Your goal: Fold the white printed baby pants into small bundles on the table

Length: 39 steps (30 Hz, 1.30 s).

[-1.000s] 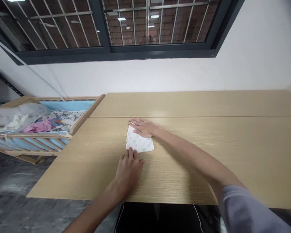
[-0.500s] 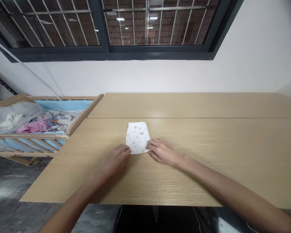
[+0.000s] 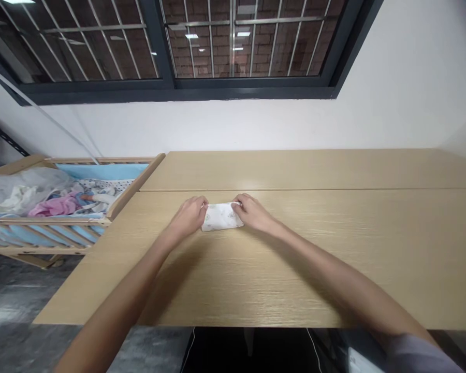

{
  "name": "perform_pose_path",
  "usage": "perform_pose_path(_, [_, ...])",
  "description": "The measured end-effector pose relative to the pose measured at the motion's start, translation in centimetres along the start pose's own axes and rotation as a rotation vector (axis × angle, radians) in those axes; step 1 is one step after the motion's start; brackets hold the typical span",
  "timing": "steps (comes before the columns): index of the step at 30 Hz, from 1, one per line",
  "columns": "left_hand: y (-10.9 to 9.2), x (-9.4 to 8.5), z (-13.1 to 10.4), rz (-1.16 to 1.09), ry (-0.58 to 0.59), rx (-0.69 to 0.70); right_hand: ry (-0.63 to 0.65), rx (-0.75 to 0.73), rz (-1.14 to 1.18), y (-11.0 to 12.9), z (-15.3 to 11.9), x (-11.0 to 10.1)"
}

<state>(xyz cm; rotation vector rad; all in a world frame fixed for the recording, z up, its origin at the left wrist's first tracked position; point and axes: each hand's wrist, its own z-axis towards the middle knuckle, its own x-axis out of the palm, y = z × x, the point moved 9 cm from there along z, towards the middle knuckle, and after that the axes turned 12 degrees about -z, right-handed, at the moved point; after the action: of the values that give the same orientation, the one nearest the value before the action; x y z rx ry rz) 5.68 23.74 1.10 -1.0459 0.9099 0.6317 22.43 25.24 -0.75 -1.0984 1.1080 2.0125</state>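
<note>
A small white cloth (image 3: 220,217) with a faint print lies folded into a wide, low rectangle on the wooden table (image 3: 295,269). My left hand (image 3: 190,215) pinches its upper left corner, fingers closed. At the upper right corner my right hand (image 3: 251,211) grips the cloth between thumb and fingers. Both hands hide the corners they hold. The cloth's front edge rests on or just over the tabletop.
Left of the table stands a wooden crib (image 3: 135,186) with blue lining, holding a pink cloth (image 3: 56,205), white fabrics and a clear plastic bag (image 3: 34,181). Behind the table are a white wall (image 3: 256,124) and a barred window (image 3: 233,52). White cables (image 3: 314,347) hang below the front edge.
The cloth was a taller piece lying flat with my hands at its near corners. Now it is folded about in half, and both hands have moved away from me to its far edge.
</note>
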Motion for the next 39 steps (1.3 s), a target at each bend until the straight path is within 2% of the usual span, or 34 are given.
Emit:
perform_pose_path(3, [1.7,1.0,2.3,0.041,-0.035,-0.054,-0.027,0.041,-0.025,-1.9,2.2,1.7])
perform_pose_path(6, [2.8,2.2,3.2,0.078,-0.04,-0.088,-0.001,0.094,-0.05,-3.4,3.3,3.3])
perform_pose_path(9, [2.7,2.6,3.0,0.108,-0.062,-0.099,-0.034,0.115,-0.096,-3.3,3.1,3.1])
perform_pose_path(11, [1.6,2.7,2.2,0.122,-0.103,-0.076,-0.098,0.038,-0.176,-1.8,2.5,2.0])
perform_pose_path(13, [0.1,3.3,1.2,0.118,-0.112,-0.017,-0.108,-0.138,-0.241,0.7,1.4,1.6])
perform_pose_path(16, [-1.2,5.5,-0.3,0.096,-0.028,0.058,0.021,-0.357,-0.263,3.2,-0.5,3.2])
perform_pose_path(18, [-0.9,6.9,-1.1,0.091,0.034,0.064,0.095,-0.392,-0.283,3.2,-1.4,4.6])
perform_pose_path(21, [0.6,8.0,-1.9,0.103,0.093,0.049,0.13,-0.379,-0.299,1.8,-2.0,5.8])
perform_pose_path(24, [2.4,8.0,-2.5,0.107,0.141,-0.008,0.133,-0.333,-0.279,0.1,-2.3,5.6])
perform_pose_path(27, [3.1,7.4,-2.9,0.096,0.172,-0.048,0.154,-0.327,-0.24,-0.9,-2.7,5.1])
perform_pose_path(30, [2.3,6.5,-3.3,0.104,0.156,-0.011,0.189,-0.34,-0.223,-1.1,-3.0,4.7])
perform_pose_path(34, [0.4,5.1,-3.3,0.108,0.042,0.105,0.22,-0.302,-0.202,-1.4,-2.2,4.8])
perform_pose_path(39, [0.8,4.3,-1.2,0.016,-0.005,0.055,0.141,-0.207,-0.107,-2.2,0.2,4.7])
